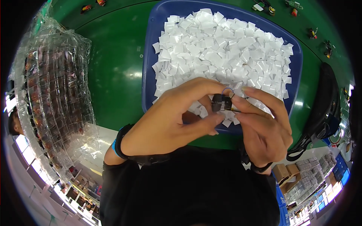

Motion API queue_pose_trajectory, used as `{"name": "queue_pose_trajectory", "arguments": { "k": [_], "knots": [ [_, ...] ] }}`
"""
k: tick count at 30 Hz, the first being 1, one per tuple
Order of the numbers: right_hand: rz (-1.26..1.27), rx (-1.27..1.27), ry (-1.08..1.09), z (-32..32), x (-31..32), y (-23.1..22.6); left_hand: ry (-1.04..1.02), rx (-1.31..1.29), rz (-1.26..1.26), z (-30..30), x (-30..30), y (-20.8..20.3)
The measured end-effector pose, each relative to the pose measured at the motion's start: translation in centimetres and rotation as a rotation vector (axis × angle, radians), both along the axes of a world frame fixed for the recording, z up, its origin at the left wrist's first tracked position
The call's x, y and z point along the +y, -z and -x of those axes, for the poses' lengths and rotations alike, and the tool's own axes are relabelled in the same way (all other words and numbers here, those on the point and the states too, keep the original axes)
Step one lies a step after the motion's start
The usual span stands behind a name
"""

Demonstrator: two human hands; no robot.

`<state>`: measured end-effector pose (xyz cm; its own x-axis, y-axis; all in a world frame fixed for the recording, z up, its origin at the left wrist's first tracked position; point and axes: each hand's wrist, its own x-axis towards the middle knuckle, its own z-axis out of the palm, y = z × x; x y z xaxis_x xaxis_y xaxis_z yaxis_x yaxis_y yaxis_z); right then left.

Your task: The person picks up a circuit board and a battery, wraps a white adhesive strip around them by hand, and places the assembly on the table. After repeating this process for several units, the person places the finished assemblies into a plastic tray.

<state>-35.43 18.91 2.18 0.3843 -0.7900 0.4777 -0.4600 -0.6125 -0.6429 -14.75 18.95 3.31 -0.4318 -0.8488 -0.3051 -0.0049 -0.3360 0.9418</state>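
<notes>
Both hands meet over the near edge of a blue tray [149, 60] heaped with several small white square packets [222, 49]. My left hand [169, 116] pinches a small black component [221, 102] between thumb and fingers. My right hand [264, 124] grips the same black component from the right side, where a thin blue wire loop and a brass-coloured end stick out. A dark band circles each wrist, and the left one has a blue edge.
A tall stack of clear plastic trays [56, 98] wrapped in film stands at the left on the green work surface [113, 64]. A black bag [324, 109] lies at the right. Small parts [92, 5] sit along the far edge.
</notes>
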Motion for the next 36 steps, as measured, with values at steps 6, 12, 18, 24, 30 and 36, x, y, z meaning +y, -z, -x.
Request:
{"name": "queue_pose_trajectory", "arguments": {
  "k": [6, 12, 18, 24, 30, 36],
  "knots": [
    [0.043, 0.033, -0.151, 0.7, -0.6, -0.7, 0.058, -0.014, -0.138, -0.6, 0.2, -0.3],
    [-0.017, -0.094, -0.099, -0.5, -0.4, -0.5, -0.002, 0.02, -0.029, -0.4, 0.6, 0.0],
    [-0.122, -0.087, 0.048, 1.1, -0.2, -2.0, -0.134, 0.207, -0.133, -1.1, 0.4, 0.1],
    [-0.541, -0.318, -0.009, -0.6, 1.6, 0.1, -0.102, 0.156, -0.045, -1.2, 0.4, 0.9],
    [-0.589, -0.424, 0.098, -1.5, 1.7, 0.4, -0.034, -0.207, 0.401, -0.6, 0.1, 0.9],
    [-0.735, -0.488, 0.091, -1.3, 1.7, 0.0, -0.021, -0.412, 0.813, 0.0, 0.0, 0.9]
  ]
}}
